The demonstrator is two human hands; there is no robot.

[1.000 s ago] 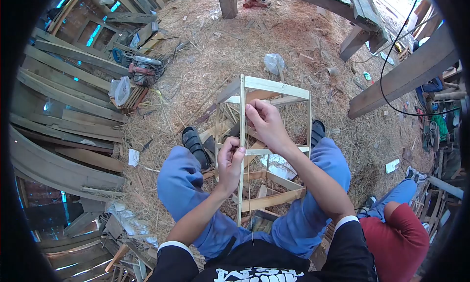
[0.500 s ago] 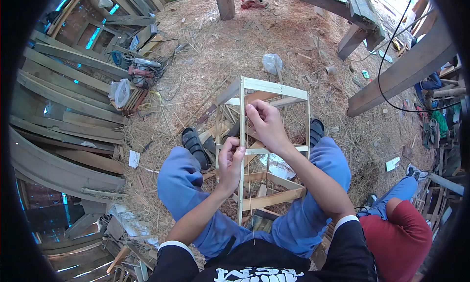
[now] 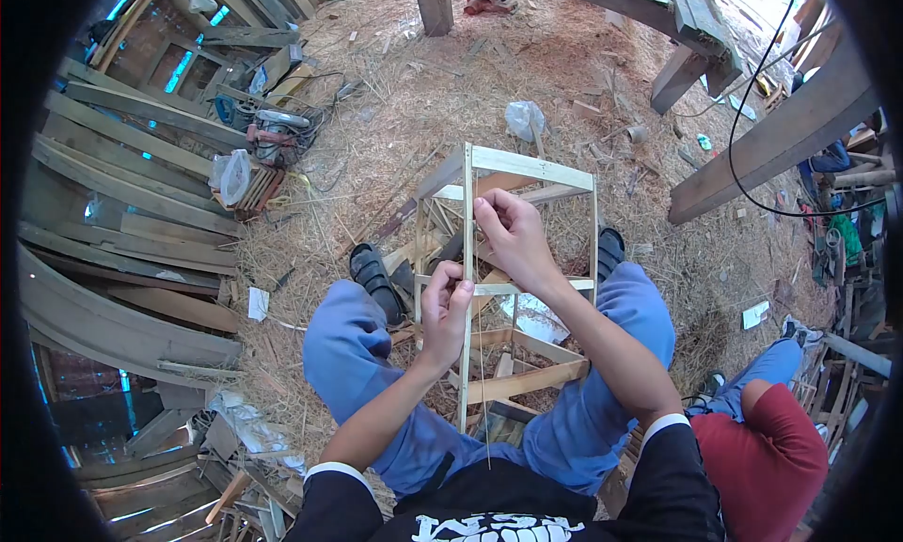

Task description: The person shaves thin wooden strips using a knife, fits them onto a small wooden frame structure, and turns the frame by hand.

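Observation:
A light wooden frame [image 3: 530, 166] of thin slats stands between my knees, one corner post toward me. My left hand [image 3: 446, 309] is closed around that post near the middle crosspiece, thumb pressed on the wood. Higher up, on the right side of the same post, my right hand [image 3: 514, 230] is closed in a pinch with its fingertips by the wood. Whatever lies in that pinch is too small or hidden to make out. A thin pale strand [image 3: 485, 420] runs down below the hands toward my lap.
Straw and wood shavings cover the ground. A circular saw [image 3: 275, 136] and a plastic bag [image 3: 231, 177] lie left, by stacked boards [image 3: 141, 224]. Another plastic bag [image 3: 524, 120] lies beyond the frame. A person in a red shirt [image 3: 760, 462] sits close on my right. Thick timber [image 3: 771, 133] stands at upper right.

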